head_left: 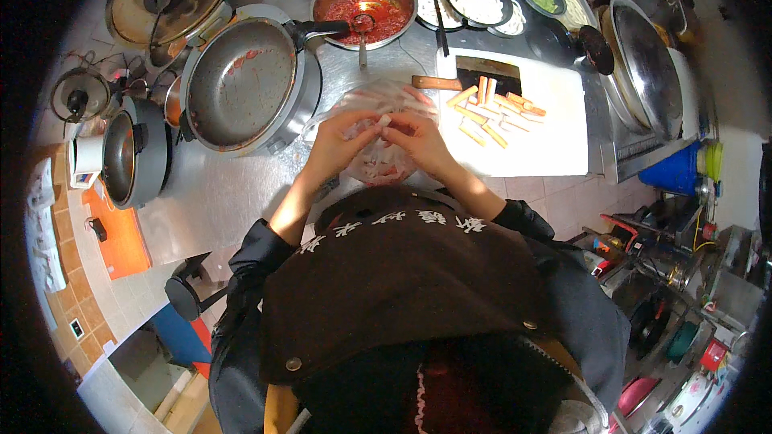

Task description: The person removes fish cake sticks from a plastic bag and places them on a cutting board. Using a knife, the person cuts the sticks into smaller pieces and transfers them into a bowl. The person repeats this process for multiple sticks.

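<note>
My left hand (345, 135) and my right hand (417, 137) meet over a clear plastic bag (381, 160). Between their fingertips is a small whitish piece (384, 120), perhaps a wrapped crab stick. Pinkish-white pieces show blurrily through the bag. To the right, a pile of orange-and-white crab sticks (496, 110) lies on a white cutting board (546, 147). A cleaver (437, 82) rests behind the pile, its wooden handle over the board's left edge and its dark blade partly covered by the sticks.
A steel bowl of red sauce (392, 7) holds a ladle (363, 42). An electric pan (244, 81) stands on the left of the steel counter (199, 205). Bowls of white noodles (476, 0) sit beyond the board, with chopsticks (440, 24) across one. A large metal lid (648, 66) leans at right.
</note>
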A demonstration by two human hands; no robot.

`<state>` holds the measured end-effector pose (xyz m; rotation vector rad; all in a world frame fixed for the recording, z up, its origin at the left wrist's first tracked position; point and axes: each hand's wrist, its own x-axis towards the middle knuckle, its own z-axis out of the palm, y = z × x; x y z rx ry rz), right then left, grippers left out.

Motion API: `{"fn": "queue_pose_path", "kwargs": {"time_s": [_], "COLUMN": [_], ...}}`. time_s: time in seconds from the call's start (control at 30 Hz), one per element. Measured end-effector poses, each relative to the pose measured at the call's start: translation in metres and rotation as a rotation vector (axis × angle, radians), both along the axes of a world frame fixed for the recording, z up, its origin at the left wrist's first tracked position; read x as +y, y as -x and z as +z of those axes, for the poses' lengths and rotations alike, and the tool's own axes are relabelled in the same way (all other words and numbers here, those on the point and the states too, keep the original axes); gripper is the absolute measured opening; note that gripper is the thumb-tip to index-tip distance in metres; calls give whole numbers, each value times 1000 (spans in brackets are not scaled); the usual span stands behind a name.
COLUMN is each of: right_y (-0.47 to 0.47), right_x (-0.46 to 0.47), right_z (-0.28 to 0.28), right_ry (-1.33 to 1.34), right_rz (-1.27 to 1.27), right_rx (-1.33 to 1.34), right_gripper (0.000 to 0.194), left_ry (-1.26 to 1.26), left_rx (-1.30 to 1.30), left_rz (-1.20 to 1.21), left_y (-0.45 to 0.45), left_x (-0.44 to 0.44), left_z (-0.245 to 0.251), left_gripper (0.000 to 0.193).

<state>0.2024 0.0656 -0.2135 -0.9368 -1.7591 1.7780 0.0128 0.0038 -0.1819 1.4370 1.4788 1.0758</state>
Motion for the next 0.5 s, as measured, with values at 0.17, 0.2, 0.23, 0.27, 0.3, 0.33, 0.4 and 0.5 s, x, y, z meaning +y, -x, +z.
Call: {"fn": "queue_pose_path", "kwargs": {"time_s": [0.17, 0.2, 0.23, 0.27, 0.3, 0.33, 0.4, 0.5], "right_y": [2, 2, 2, 2, 3, 4, 9, 14], "right_x": [-6, -7, -8, -9, -9, -10, -15, -17], "right_z": [7, 9, 11, 13, 14, 14, 11, -4], "right_ry": [237, 365, 492, 570, 647, 734, 847, 920], "right_rz": [-78, -97, -117, -112, -106, -120, -67, -164], "right_rx": [188, 257, 327, 382, 438, 488, 582, 616], "right_gripper": [25, 27, 29, 29, 29, 30, 28, 24], "left_ry": [-81, -71, -79, -32, -2, 27, -63, -18], "left_rx": [93, 109, 138, 60, -4, -68, -17, 29], "left_rz": [12, 19, 36, 51, 77, 103, 79, 149], "left_y": [4, 4, 4, 3, -1, -4, -6, -1], "left_x": [1, 1, 1, 0, -1, -2, 0, 4], "left_z": [2, 2, 1, 0, -2, -5, -11, -18], "left_gripper": [21, 21, 20, 20, 20, 20, 20, 20]}}
